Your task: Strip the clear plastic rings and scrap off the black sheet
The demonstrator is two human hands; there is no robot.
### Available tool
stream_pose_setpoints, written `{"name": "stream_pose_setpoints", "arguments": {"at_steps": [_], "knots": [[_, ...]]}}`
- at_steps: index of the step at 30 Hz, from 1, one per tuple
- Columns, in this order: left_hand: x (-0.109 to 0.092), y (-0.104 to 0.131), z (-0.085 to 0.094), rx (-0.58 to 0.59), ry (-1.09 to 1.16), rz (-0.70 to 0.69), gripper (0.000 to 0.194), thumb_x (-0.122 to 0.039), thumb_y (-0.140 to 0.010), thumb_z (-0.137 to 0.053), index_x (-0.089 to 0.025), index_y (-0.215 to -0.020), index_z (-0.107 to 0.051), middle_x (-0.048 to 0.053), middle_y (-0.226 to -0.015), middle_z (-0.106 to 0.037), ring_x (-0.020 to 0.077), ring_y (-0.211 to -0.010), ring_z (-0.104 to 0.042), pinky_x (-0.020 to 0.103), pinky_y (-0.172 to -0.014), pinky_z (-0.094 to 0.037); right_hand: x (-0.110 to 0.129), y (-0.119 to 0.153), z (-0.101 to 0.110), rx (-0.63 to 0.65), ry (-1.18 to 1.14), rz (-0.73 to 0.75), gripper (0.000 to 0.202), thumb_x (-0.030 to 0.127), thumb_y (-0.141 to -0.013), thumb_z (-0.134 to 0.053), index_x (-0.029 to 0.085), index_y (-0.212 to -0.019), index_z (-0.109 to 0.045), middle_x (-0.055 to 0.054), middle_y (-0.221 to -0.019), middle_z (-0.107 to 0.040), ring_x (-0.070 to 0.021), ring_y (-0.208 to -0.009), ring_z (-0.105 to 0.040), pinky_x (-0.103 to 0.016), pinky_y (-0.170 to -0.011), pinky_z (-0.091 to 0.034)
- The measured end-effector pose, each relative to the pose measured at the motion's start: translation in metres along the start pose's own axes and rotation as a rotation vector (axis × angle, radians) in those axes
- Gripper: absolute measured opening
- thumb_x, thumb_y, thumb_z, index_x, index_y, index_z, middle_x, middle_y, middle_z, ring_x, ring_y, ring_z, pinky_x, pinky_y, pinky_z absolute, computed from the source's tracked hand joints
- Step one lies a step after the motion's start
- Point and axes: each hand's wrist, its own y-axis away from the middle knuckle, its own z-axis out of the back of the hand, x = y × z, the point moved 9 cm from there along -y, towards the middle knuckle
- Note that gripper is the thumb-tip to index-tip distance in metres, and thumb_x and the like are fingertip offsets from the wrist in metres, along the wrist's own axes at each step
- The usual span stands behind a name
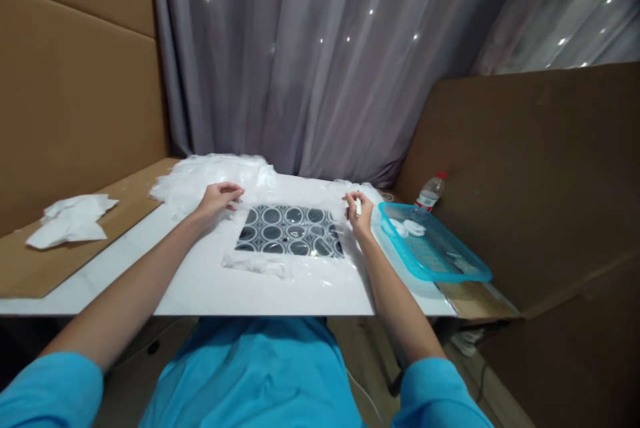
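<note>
A black sheet with rows of pale rings [295, 232] lies flat on the white table, inside a wider clear plastic film [305, 271] with wrinkled edges. My left hand [220, 199] is closed in a pinch at the film's far left corner. Past the sheet's far right corner, my right hand [361, 212] has curled fingers, with a short white stick-like piece [359, 206] held in them. Its thumb and fingertip meet close to the film's edge; whether they also grip film I cannot tell. Beyond my left hand lies a heap of thin white plastic [200, 175].
A blue plastic tray [425, 273] with white rolls [413, 228] stands at the right. Behind it leans a red-capped bottle [431, 193]. White tissues [75, 220] lie on cardboard at the left. Cardboard walls [75, 75] flank the table [200, 295]; a grey curtain [300, 68] hangs behind.
</note>
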Motion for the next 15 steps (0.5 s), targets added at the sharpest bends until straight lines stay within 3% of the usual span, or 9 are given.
{"name": "stream_pose_setpoints", "arguments": {"at_steps": [7, 15], "knots": [[-0.001, -0.003, 0.003, -0.028, -0.004, -0.024, 0.053, -0.057, -0.069, -0.096, -0.017, -0.098, -0.078, 0.014, -0.103, -0.082, 0.0194, -0.074, -0.073, 0.026, -0.053, -0.058, 0.003, 0.004, -0.001, 0.039, -0.002, 0.014, 0.041, 0.065, -0.097, -0.061, 0.023, -0.097, -0.065, -0.003, -0.089, -0.069, -0.0144, -0.051, -0.054, -0.029, -0.044, -0.042], [0.002, -0.004, 0.003, -0.023, -0.012, -0.04, 0.051, -0.059, -0.074, -0.092, -0.018, -0.099, -0.075, 0.015, -0.103, -0.082, 0.02, -0.074, -0.073, 0.026, -0.052, -0.057, -0.007, 0.002, -0.001, 0.062, 0.0, -0.021, 0.041, 0.065, -0.096, -0.061, 0.024, -0.101, -0.068, -0.005, -0.092, -0.07, -0.0162, -0.055, -0.053, -0.032, -0.049, -0.044]]}}
